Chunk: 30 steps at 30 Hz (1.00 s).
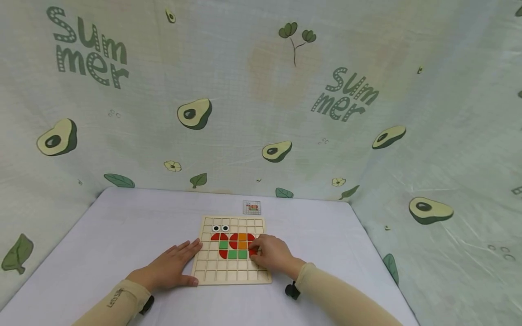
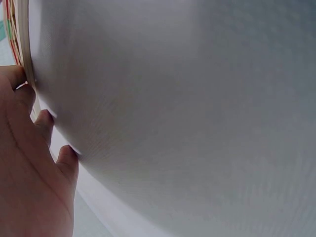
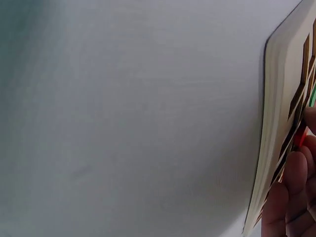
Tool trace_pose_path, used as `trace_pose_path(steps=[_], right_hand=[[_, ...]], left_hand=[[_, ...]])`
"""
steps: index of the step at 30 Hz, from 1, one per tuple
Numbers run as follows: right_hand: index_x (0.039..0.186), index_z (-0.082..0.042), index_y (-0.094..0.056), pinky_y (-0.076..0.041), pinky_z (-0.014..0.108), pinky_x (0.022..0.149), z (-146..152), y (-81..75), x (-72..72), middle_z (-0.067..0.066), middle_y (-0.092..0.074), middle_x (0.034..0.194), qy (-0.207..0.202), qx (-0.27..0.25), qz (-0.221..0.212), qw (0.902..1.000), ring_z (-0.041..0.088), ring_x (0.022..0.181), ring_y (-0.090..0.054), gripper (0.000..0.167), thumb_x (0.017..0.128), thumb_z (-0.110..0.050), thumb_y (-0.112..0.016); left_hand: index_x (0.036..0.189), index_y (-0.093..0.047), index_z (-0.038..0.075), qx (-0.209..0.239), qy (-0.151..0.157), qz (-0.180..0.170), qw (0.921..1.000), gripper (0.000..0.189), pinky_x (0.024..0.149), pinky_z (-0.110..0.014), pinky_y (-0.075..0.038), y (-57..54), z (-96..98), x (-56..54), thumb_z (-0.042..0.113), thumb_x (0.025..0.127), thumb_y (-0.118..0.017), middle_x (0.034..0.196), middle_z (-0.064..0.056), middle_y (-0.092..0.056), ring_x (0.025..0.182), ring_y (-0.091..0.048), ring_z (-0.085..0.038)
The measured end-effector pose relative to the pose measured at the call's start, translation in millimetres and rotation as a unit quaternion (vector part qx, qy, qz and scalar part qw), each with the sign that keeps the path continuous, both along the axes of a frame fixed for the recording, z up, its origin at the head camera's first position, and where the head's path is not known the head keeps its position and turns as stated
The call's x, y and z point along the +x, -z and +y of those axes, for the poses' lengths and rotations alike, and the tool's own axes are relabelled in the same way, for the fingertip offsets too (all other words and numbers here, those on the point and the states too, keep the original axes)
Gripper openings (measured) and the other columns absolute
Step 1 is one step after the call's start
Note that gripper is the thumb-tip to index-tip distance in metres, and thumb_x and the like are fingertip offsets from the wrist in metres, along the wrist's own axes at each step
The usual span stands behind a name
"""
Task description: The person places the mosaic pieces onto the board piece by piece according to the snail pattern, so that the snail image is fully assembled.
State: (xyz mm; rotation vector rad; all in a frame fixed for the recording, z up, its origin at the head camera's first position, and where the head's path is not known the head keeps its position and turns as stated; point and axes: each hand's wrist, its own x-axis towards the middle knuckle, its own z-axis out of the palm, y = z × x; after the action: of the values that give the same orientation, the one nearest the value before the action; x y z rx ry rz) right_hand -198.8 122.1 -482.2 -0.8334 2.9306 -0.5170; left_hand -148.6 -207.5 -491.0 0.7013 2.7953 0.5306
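Observation:
A square wooden grid board [image 1: 216, 275] lies on the table with red, orange and green pieces set in its cells. Two white eye pieces [image 1: 220, 228] sit in its upper left part. My left hand [image 1: 169, 267] rests with spread fingers at the board's left edge, fingertips and thumb touching it. Over the board's right side, my right hand [image 1: 273, 254] pinches a red piece [image 3: 300, 136] between thumb and fingers, low at the grid. The fingers partly cover that piece and the cells around it. Green squares [image 1: 237, 254] lie in the row beside it.
Behind the board lies a small pattern card [image 1: 252, 208] with a picture in similar colours. A white cloth covers the table [image 1: 155, 213]. Printed curtains [image 1: 228, 172] hang along the back and the sides.

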Motion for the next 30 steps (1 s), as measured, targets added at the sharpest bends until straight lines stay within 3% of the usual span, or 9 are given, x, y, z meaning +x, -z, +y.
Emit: trace_pose_path(steps=[17, 30], right_hand=[[0.104, -0.018, -0.077, -0.046, 0.020, 0.062, -2.3, 3.7, 1.6, -0.015, -0.057, 0.081, 0.010, -0.003, -0.010, 0.9999, 0.004, 0.070, -0.051, 0.020, 0.086, -0.027, -0.078], [0.104, -0.018, -0.076, -0.048, 0.023, 0.063, 14.7, -5.3, 4.0, -0.015, -0.060, 0.086, 0.021, -0.020, -0.025, 0.9993, 0.005, 0.072, -0.053, 0.020, 0.086, -0.026, -0.076]], left_hand=[[0.153, -0.036, 0.004, -0.003, -0.003, 0.003, 1.0000, 0.104, 0.115, -0.060, -0.023, -0.9, 0.1, 0.5, 0.064, 0.077, -0.073, 0.160, -0.013, -0.030, 0.144, -0.027, -0.041], [0.153, -0.036, 0.003, 0.003, -0.001, -0.001, 1.0000, 0.105, 0.115, -0.061, -0.023, -1.3, 0.3, 0.1, 0.065, 0.077, -0.073, 0.160, -0.014, -0.030, 0.144, -0.027, -0.041]])
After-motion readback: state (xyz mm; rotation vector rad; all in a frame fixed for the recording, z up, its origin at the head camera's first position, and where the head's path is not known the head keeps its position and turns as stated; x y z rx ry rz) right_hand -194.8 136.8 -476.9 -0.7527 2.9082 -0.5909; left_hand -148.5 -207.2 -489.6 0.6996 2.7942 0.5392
